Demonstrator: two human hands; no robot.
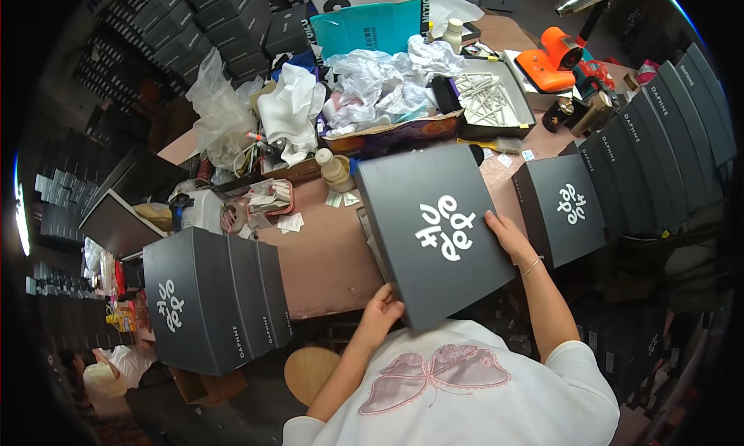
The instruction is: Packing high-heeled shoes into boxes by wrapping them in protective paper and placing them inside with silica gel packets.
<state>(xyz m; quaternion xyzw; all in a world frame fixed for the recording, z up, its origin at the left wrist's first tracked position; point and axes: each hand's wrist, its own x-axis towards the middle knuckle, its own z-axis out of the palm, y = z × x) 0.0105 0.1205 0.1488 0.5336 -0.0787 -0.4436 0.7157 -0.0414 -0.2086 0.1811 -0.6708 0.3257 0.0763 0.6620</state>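
Note:
A dark grey shoe box (pixel 411 213) with white curly lettering on its lid is held tilted in front of my chest, over the table's near edge. My left hand (pixel 378 316) grips its near left corner, thumb on the side. Fingers of my right hand (pixel 510 235) are closed round the right edge, some of them hidden beneath the box. The box looks closed, though its left side shows only as a narrow strip. Just right of my right hand stands another shoe box (pixel 559 206) of the same kind.
Stacked shoe boxes (pixel 209 299) stand at the left, and a row of them (pixel 651 151) curves along the right. Behind are a bin of crumpled white paper (pixel 380 89), a tray of white sticks (pixel 488 97), a squat bottle (pixel 335 171), a brush (pixel 504 145) and an orange tool (pixel 552 62).

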